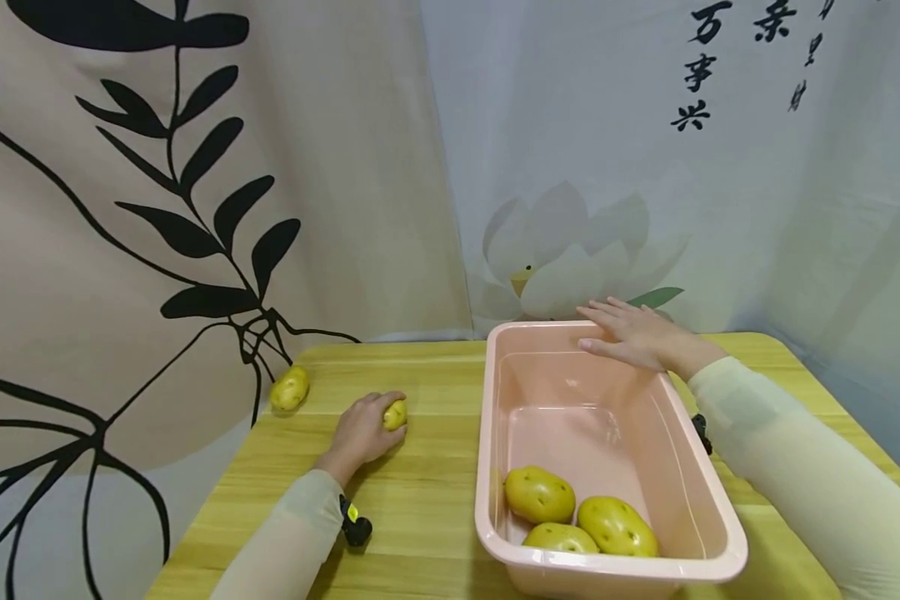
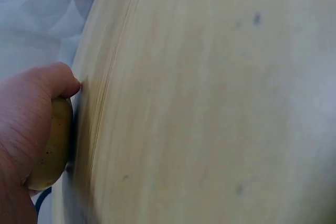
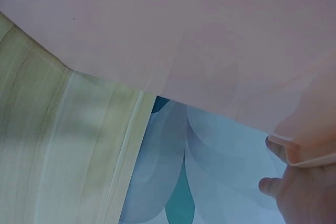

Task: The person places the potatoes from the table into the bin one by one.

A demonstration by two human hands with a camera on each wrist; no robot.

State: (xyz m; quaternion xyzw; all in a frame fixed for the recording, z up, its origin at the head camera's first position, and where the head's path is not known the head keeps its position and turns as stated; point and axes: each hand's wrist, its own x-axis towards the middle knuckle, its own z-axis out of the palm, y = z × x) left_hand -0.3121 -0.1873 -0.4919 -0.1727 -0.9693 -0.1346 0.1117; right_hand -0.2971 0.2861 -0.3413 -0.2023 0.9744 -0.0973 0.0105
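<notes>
My left hand (image 1: 363,427) grips a yellow potato (image 1: 395,415) on the wooden table, fingers curled over it. In the left wrist view the left hand (image 2: 31,114) is wrapped around the same potato (image 2: 55,148), close to the tabletop. Another potato (image 1: 290,388) lies farther left, near the table's edge. At the far right corner of a pink plastic basin (image 1: 486,450), my right hand (image 1: 633,333) rests on the rim with its fingers extended. Inside the basin's near end sit three potatoes, one (image 1: 540,495) at the left, one (image 1: 617,527) at the right and one (image 1: 561,538) in front.
The wooden table (image 1: 420,500) carries the basin on its right half. Behind it hangs a pale curtain (image 1: 360,167) with dark plant prints and lettering. A small black device (image 1: 356,525) is strapped to the left wrist.
</notes>
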